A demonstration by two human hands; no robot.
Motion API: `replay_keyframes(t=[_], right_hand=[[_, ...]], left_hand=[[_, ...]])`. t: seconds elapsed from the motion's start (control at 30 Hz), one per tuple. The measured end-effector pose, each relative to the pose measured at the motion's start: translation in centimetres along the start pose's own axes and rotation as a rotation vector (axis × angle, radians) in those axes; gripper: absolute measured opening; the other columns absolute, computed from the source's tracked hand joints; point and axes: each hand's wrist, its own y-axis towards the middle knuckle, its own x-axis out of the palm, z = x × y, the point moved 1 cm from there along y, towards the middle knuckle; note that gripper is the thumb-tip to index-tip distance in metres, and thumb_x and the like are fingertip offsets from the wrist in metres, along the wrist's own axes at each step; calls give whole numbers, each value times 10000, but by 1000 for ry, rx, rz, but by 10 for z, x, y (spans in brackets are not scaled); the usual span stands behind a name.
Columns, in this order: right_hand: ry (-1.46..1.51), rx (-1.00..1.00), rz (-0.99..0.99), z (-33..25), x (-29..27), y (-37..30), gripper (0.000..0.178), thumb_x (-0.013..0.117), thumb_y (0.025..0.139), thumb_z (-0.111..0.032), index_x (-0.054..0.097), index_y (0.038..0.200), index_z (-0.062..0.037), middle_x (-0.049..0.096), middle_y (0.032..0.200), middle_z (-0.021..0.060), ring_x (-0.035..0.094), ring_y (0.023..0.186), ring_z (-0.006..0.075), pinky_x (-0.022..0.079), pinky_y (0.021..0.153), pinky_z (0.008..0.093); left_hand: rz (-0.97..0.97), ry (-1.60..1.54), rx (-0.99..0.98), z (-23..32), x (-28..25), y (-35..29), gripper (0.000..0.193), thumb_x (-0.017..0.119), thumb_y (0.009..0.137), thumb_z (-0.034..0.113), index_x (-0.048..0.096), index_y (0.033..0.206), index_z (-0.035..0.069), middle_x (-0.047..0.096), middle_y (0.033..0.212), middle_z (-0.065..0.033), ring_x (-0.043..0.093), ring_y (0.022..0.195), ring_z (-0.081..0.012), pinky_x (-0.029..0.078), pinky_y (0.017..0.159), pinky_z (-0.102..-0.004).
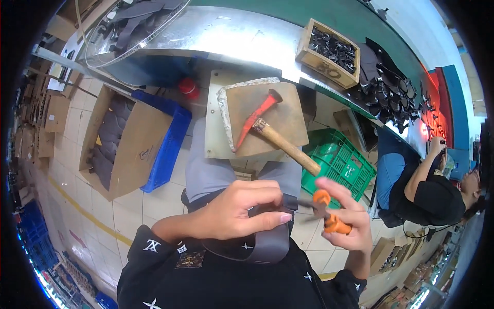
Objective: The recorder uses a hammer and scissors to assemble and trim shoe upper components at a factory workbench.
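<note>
Close to my body, my left hand [242,208] pinches a dark grey, curved, flexible piece [271,244] that looks like a shoe part and bends below the fingers. My right hand [350,221] grips a small cutting tool with orange handles [337,225], which looks like scissors or nippers. Its metal end points left toward the dark piece beside my left fingertips. Motion blur hides whether they touch. Just beyond my hands, a hammer [257,121] with a red head and wooden handle lies on a brown board [285,123].
Across the metal bench [231,31] stand a wooden box [329,74] of small dark parts and a pile of dark pieces [393,98]. A green crate [342,165] is at right, a cardboard box [141,149] at left. A co-worker [437,190] sits far right.
</note>
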Motion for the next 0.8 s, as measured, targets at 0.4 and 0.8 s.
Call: replay_keyframes(t=[0.4, 0.8], right_hand=[[-375, 190, -41, -28, -4, 10, 440, 698, 665, -45, 725, 1103, -8, 485, 1440, 244, 364, 1404, 451, 296, 1129, 513], [-416, 218, -19, -35, 0, 20, 434, 701, 662, -55, 728, 1093, -17, 552, 1366, 224, 474, 1314, 440, 354, 1096, 500]], left_hand=[[38, -31, 59, -8, -9, -5, 261, 675, 911, 222, 591, 852, -18, 534, 778, -110, 522, 685, -236, 409, 612, -336], [78, -32, 51, -10, -12, -8, 273, 720, 872, 145, 539, 789, -42, 475, 738, -108, 473, 680, -239, 377, 604, -344]])
